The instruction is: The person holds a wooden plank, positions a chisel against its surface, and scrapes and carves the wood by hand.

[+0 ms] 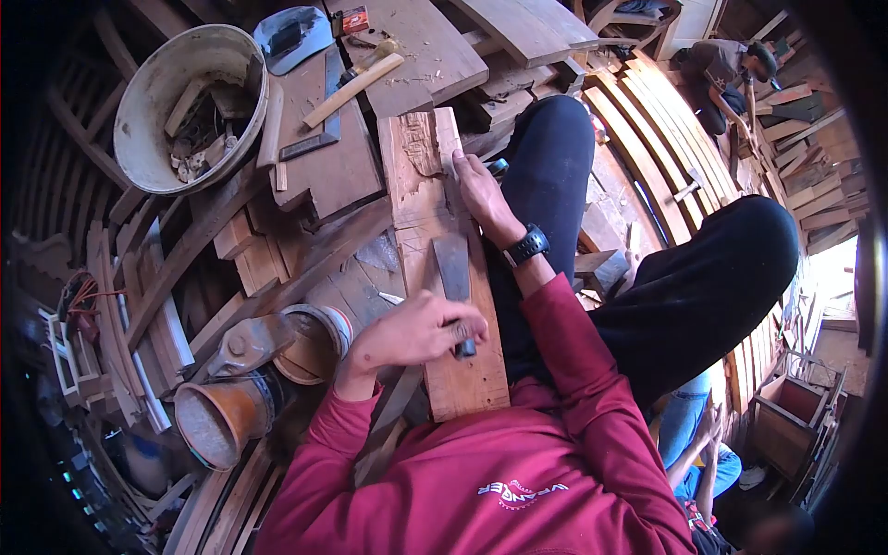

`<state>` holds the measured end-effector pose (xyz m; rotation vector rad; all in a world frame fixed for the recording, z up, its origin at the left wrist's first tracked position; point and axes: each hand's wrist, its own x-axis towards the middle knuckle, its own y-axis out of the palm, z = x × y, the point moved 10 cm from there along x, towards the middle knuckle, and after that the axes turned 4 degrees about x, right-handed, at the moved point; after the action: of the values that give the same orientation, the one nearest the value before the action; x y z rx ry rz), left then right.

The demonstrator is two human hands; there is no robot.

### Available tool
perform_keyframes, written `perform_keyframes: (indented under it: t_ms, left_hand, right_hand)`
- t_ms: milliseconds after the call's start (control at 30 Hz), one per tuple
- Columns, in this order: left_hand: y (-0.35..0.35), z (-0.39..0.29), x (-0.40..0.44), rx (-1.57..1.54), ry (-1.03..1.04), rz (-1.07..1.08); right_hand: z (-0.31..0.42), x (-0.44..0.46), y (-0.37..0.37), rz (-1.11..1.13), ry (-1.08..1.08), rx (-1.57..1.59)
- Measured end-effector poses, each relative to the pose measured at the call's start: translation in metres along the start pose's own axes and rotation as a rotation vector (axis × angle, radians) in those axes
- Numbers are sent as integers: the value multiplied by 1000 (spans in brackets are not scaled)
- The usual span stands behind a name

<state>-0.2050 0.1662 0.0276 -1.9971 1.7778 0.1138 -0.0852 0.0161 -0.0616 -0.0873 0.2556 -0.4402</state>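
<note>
A long wooden board (464, 387) runs from my waist to between my knees, its far end roughly cut. My left hand (412, 330) is closed around a wide-bladed tool (450, 264) above the board. Its flared metal blade points away from me, and a round dark end shows below my fingers; the grip is hidden and the blade slightly blurred. My right hand (483, 196), with a black watch on the wrist, grips a small wooden piece (448, 129) at the board's far right edge. Those fingers are partly hidden.
At the left are a white bucket (134, 153) of scraps and rusty cans (215, 416). A try square (313, 145), a wooden-handled tool (356, 88) and a cap (292, 37) lie on planks ahead. A hammer (687, 185) is at right. Other people (717, 79) sit nearby.
</note>
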Motion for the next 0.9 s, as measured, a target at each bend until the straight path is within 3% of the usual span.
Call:
perform_keyframes:
  t_ms: [33, 100, 167, 233, 433, 567, 633, 700, 767, 833, 900]
  left_hand:
    - [-13, 1, 0, -18, 7, -122]
    - [-11, 1, -1, -41, -15, -141]
    - [20, 2, -1, 87, -62, 144]
    - [29, 4, -1, 107, -64, 206]
    - [-3, 2, -1, 39, -50, -45]
    - [33, 5, 3, 182, 3, 183]
    - [28, -3, 0, 197, 46, 168]
    - [3, -5, -2, -48, 28, 0]
    - [-6, 0, -1, -81, 66, -92]
    - [2, 5, 0, 97, -54, 2]
    - [14, 8, -1, 57, -138, 85]
  right_hand:
    - [0, 0, 0, 0, -1, 2]
    - [-1, 1, 1, 22, 6, -17]
    - [-2, 1, 1, 22, 7, -33]
    - [-1, 2, 0, 21, 10, -50]
    - [-5, 3, 0, 4, 8, -47]
    - [-3, 3, 1, 21, -17, -40]
    - [-3, 1, 0, 25, -12, -28]
    - [-1, 0, 0, -4, -18, -22]
    - [3, -2, 0, 2, -10, -27]
    - [1, 0, -1, 4, -6, -40]
    - [1, 0, 0, -5, -20, -33]
